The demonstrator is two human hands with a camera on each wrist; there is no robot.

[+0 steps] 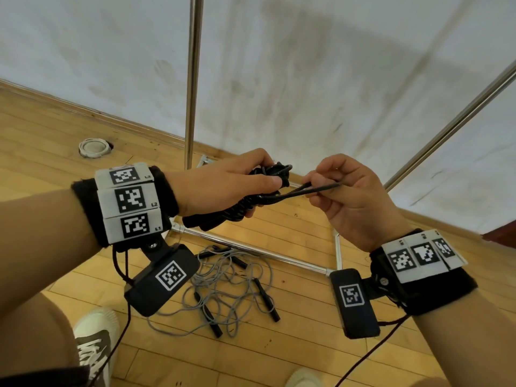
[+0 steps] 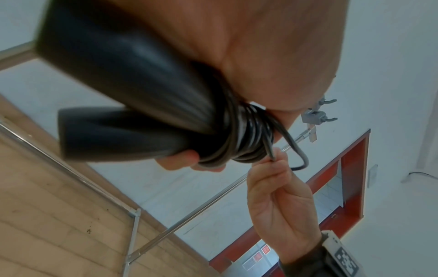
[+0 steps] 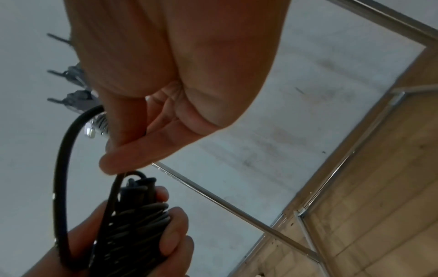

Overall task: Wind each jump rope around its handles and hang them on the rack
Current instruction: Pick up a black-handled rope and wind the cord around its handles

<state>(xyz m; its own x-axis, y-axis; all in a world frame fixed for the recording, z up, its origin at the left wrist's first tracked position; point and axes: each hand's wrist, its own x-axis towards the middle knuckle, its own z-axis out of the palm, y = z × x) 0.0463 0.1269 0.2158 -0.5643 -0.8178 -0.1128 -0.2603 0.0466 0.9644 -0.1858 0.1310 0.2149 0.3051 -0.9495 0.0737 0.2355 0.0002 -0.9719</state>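
Observation:
My left hand (image 1: 223,185) grips a black jump rope (image 1: 237,208) whose cord is coiled round its two handles (image 2: 113,105). A short loop of black cord (image 1: 307,189) sticks out from the bundle to the right. My right hand (image 1: 349,196) pinches that loop between thumb and fingers; the right wrist view shows the cord loop (image 3: 64,150) curving from the pinch down to the coils (image 3: 137,221). Both hands are at chest height in front of the rack's steel upright (image 1: 192,79). Several grey jump ropes (image 1: 229,286) with black handles lie tangled on the floor below.
The rack's steel base frame (image 1: 251,250) lies on the wooden floor against a white wall. A slanted steel bar (image 1: 452,127) runs at right. Grey hooks (image 2: 317,112) sit high on the rack. My shoes (image 1: 95,339) stand near the rope pile. A white cap (image 1: 93,148) lies at left.

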